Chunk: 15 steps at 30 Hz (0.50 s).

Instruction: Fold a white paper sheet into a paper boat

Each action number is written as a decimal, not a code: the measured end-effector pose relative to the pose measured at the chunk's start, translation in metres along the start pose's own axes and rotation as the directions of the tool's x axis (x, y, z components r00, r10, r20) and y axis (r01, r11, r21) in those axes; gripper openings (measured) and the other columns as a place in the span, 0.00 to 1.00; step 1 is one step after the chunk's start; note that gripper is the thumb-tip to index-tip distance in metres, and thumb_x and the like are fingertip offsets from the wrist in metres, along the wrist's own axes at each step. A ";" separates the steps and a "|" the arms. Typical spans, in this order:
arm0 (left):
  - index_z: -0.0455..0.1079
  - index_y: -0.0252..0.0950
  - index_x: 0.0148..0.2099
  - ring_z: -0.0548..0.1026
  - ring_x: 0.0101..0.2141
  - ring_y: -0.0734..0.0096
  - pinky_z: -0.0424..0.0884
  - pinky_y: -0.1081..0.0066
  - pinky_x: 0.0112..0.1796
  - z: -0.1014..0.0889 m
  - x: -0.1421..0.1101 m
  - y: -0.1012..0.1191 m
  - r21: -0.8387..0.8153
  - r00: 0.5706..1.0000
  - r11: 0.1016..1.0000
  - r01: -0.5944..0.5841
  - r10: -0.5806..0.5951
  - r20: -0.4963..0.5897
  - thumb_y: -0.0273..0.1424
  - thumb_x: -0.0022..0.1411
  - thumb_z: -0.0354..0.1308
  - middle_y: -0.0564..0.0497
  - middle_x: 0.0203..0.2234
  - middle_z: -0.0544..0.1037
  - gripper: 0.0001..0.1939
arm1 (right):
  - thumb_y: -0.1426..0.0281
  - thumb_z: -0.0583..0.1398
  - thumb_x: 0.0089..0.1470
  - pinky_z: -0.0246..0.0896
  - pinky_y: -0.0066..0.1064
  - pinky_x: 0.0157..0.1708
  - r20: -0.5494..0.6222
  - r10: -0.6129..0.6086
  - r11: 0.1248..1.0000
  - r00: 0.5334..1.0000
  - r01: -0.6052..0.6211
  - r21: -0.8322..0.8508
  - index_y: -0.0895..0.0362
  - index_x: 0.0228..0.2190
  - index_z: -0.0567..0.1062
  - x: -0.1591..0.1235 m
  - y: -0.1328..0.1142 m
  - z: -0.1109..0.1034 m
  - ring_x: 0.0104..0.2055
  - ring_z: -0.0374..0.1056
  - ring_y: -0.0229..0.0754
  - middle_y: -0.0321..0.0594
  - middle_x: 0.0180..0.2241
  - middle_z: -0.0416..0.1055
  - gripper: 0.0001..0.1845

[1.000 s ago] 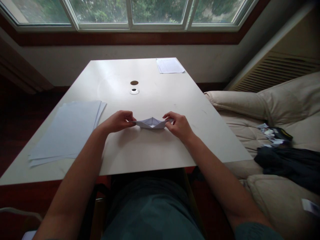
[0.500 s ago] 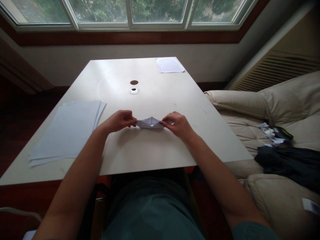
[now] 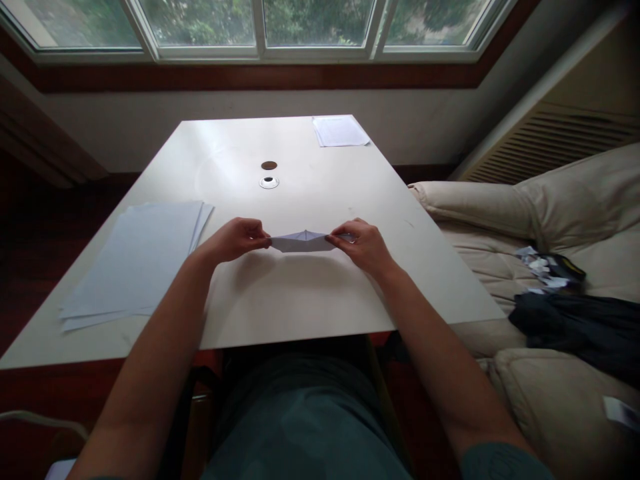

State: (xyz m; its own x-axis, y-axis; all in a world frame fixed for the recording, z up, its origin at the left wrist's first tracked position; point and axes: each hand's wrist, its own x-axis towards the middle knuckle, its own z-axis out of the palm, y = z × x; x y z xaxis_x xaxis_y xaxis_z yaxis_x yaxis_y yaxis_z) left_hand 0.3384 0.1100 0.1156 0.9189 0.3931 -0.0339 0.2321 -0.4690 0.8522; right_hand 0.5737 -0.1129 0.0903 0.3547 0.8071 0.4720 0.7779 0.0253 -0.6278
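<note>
A folded white paper boat is stretched between my two hands above the near half of the white table. My left hand pinches its left tip between thumb and fingers. At the other end, my right hand is closed on the right tip, fingers bent over it. The boat's near side faces me as a long flat strip, and a small peak shows above its middle. Its inside is mostly hidden from view.
A loose stack of white sheets lies at the table's left. More papers rest at the far right corner. Behind my hands is a cable hole with a ring beside it. A beige sofa borders the right side.
The boat's opening has narrowed, its near side now standing higher and flatter. My right fingers shifted their grip along the right end, and both hands have risen slightly.
</note>
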 end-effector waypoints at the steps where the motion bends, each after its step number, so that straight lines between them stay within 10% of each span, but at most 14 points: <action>1: 0.72 0.34 0.31 0.79 0.34 0.64 0.73 0.65 0.35 0.000 0.000 0.001 -0.007 1.000 1.000 0.000 0.000 0.001 0.41 0.54 0.66 0.45 0.35 0.82 0.14 | 0.54 0.64 0.54 0.64 0.38 0.38 -0.005 0.014 1.000 1.000 -0.014 0.002 0.53 0.31 0.81 0.000 0.000 0.000 0.34 0.70 0.45 0.41 0.30 0.77 0.15; 15: 0.72 0.35 0.30 0.80 0.35 0.64 0.75 0.65 0.37 0.002 -0.001 0.001 -0.017 0.999 1.000 -0.019 0.019 -0.028 0.42 0.54 0.66 0.46 0.34 0.83 0.15 | 0.54 0.64 0.54 0.66 0.40 0.39 -0.001 0.010 1.000 1.000 -0.010 0.007 0.53 0.31 0.81 0.001 0.002 -0.002 0.36 0.71 0.46 0.41 0.31 0.77 0.16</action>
State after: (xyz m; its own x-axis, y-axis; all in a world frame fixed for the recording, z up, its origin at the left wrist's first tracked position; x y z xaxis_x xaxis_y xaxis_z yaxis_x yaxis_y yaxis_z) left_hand 0.3384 0.1077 0.1157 0.9136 0.4066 -0.0030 0.2091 -0.4633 0.8612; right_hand 0.5762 -0.1133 0.0911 0.3625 0.8068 0.4665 0.7709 0.0217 -0.6366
